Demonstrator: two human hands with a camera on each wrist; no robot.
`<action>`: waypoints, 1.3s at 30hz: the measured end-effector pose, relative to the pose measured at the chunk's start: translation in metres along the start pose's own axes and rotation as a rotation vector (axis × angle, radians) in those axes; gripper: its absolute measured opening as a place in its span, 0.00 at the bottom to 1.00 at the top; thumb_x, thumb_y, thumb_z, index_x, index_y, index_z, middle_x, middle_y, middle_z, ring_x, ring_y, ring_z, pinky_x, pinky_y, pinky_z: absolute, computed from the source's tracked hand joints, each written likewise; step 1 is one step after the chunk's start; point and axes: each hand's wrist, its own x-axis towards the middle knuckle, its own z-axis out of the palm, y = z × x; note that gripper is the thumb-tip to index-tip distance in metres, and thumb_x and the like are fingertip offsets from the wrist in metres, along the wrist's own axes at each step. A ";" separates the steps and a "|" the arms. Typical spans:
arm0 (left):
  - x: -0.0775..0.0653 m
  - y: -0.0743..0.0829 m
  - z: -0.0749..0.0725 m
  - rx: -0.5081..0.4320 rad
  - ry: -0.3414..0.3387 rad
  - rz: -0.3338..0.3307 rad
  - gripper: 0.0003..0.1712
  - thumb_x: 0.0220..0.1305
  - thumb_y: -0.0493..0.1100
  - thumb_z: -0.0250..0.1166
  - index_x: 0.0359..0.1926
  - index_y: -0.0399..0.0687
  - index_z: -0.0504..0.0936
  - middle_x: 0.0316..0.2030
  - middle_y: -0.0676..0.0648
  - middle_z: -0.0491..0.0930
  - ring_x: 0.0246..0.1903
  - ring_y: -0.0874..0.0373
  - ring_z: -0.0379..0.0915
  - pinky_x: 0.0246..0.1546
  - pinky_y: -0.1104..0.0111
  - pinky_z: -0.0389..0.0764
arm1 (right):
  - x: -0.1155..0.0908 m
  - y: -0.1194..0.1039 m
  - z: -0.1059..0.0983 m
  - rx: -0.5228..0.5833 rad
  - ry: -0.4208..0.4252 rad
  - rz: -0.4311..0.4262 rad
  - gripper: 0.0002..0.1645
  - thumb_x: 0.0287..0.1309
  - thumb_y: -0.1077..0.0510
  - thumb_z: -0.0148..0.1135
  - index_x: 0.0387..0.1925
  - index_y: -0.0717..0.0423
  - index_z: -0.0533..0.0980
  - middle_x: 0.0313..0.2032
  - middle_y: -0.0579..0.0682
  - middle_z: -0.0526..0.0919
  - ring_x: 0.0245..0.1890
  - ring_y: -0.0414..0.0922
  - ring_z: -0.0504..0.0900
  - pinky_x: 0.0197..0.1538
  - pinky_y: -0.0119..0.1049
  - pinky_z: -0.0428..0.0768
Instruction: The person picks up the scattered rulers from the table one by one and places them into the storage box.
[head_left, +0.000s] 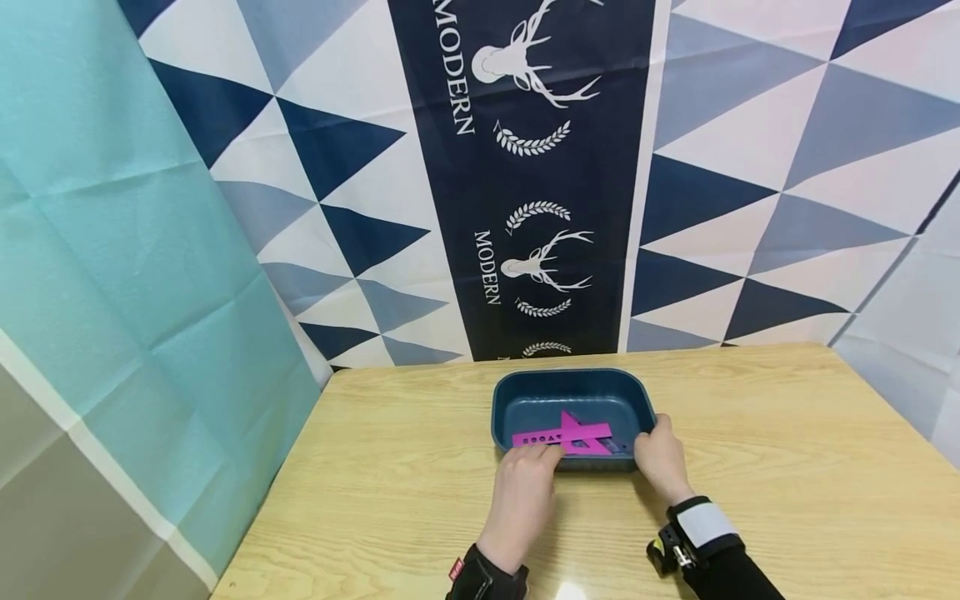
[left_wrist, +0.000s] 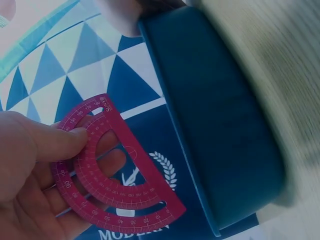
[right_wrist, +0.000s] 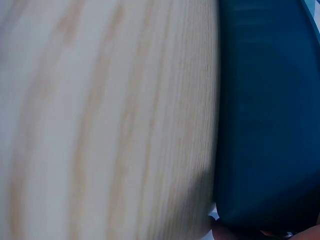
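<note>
A dark teal plastic bin point(head_left: 573, 385) stands on the table. My left hand point(head_left: 525, 492) is over its near edge; in the left wrist view it pinches a magenta protractor point(left_wrist: 65, 182), thumb on the front and fingers behind. In the head view the hand mostly hides that protractor. My right hand point(head_left: 662, 460) grips the bin by its right end. Inside the bin lie a magenta ruler point(head_left: 536, 437) with shape cutouts and a magenta set square point(head_left: 588, 445), the ruler crossing over the set square. Only bits of the right fingers show in the right wrist view.
The light wood table point(head_left: 390, 500) spreads out on both sides of the bin. Behind it hangs a patterned cloth point(head_left: 555, 192) with triangles and deer heads. A turquoise cloth point(head_left: 150, 250) hangs at the left.
</note>
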 end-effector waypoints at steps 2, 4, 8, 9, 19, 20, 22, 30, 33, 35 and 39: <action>0.001 -0.002 0.003 0.013 0.005 0.003 0.14 0.44 0.29 0.64 0.31 0.52 0.84 0.28 0.56 0.82 0.28 0.64 0.77 0.32 0.73 0.74 | 0.000 0.001 0.000 0.007 -0.007 0.003 0.30 0.57 0.64 0.32 0.60 0.77 0.49 0.55 0.81 0.60 0.56 0.70 0.63 0.55 0.59 0.64; 0.003 -0.004 0.006 0.032 0.006 0.007 0.14 0.44 0.30 0.64 0.30 0.53 0.84 0.28 0.56 0.83 0.28 0.65 0.77 0.32 0.73 0.75 | 0.000 0.001 0.001 0.014 -0.013 0.006 0.29 0.57 0.64 0.31 0.60 0.77 0.49 0.55 0.81 0.60 0.56 0.70 0.62 0.55 0.59 0.64; 0.004 -0.008 0.011 0.071 0.008 0.021 0.14 0.42 0.31 0.65 0.29 0.54 0.85 0.25 0.57 0.82 0.26 0.65 0.77 0.32 0.73 0.74 | 0.000 0.002 0.001 0.021 -0.018 0.006 0.29 0.57 0.64 0.31 0.59 0.77 0.49 0.56 0.81 0.59 0.57 0.70 0.62 0.56 0.59 0.63; 0.005 -0.009 0.013 0.078 0.006 0.023 0.14 0.42 0.31 0.66 0.29 0.55 0.85 0.25 0.57 0.82 0.26 0.65 0.76 0.33 0.73 0.74 | 0.000 0.002 0.001 0.019 -0.017 0.006 0.30 0.57 0.64 0.31 0.59 0.78 0.49 0.56 0.81 0.59 0.56 0.70 0.62 0.56 0.59 0.63; 0.009 -0.016 0.028 0.119 -0.005 -0.016 0.13 0.45 0.34 0.66 0.27 0.59 0.86 0.26 0.59 0.82 0.27 0.65 0.76 0.35 0.72 0.74 | 0.000 0.002 0.002 0.014 -0.023 0.002 0.30 0.58 0.64 0.31 0.60 0.78 0.48 0.55 0.81 0.59 0.56 0.70 0.62 0.55 0.59 0.64; 0.008 -0.016 0.029 0.120 -0.005 -0.019 0.13 0.45 0.34 0.66 0.27 0.59 0.86 0.26 0.59 0.82 0.27 0.65 0.76 0.34 0.72 0.74 | 0.000 0.002 0.002 0.016 -0.025 0.004 0.30 0.58 0.64 0.31 0.60 0.78 0.48 0.56 0.81 0.59 0.56 0.70 0.62 0.55 0.59 0.64; 0.008 -0.017 0.031 0.123 -0.008 -0.023 0.13 0.45 0.34 0.66 0.27 0.59 0.86 0.26 0.58 0.82 0.26 0.65 0.75 0.32 0.72 0.73 | 0.000 0.002 0.002 0.019 -0.026 0.006 0.30 0.58 0.64 0.31 0.60 0.78 0.48 0.56 0.81 0.58 0.57 0.70 0.62 0.55 0.59 0.64; 0.006 -0.021 0.040 0.145 -0.012 -0.030 0.08 0.45 0.35 0.67 0.23 0.56 0.84 0.22 0.57 0.78 0.22 0.63 0.72 0.23 0.73 0.69 | 0.000 0.002 0.002 0.019 -0.019 0.001 0.30 0.58 0.65 0.31 0.60 0.78 0.48 0.56 0.81 0.58 0.57 0.70 0.61 0.56 0.59 0.63; 0.005 -0.022 0.043 0.153 0.004 -0.028 0.06 0.47 0.38 0.67 0.22 0.55 0.83 0.20 0.57 0.77 0.20 0.63 0.71 0.22 0.72 0.68 | 0.000 0.001 0.002 0.021 -0.021 0.004 0.30 0.58 0.65 0.31 0.60 0.78 0.47 0.56 0.81 0.58 0.57 0.70 0.61 0.56 0.60 0.63; 0.004 -0.022 0.044 0.152 0.017 -0.026 0.06 0.48 0.38 0.66 0.21 0.55 0.82 0.19 0.57 0.76 0.20 0.63 0.71 0.21 0.73 0.67 | 0.000 0.001 0.002 0.022 -0.022 0.006 0.30 0.58 0.65 0.31 0.60 0.78 0.47 0.56 0.81 0.58 0.57 0.70 0.61 0.56 0.60 0.63; 0.004 -0.021 0.044 0.145 0.021 -0.032 0.06 0.50 0.39 0.66 0.21 0.54 0.81 0.19 0.57 0.77 0.19 0.62 0.70 0.20 0.73 0.66 | 0.000 0.001 0.001 0.025 -0.024 0.011 0.30 0.58 0.65 0.31 0.60 0.78 0.47 0.56 0.80 0.58 0.57 0.70 0.61 0.56 0.59 0.63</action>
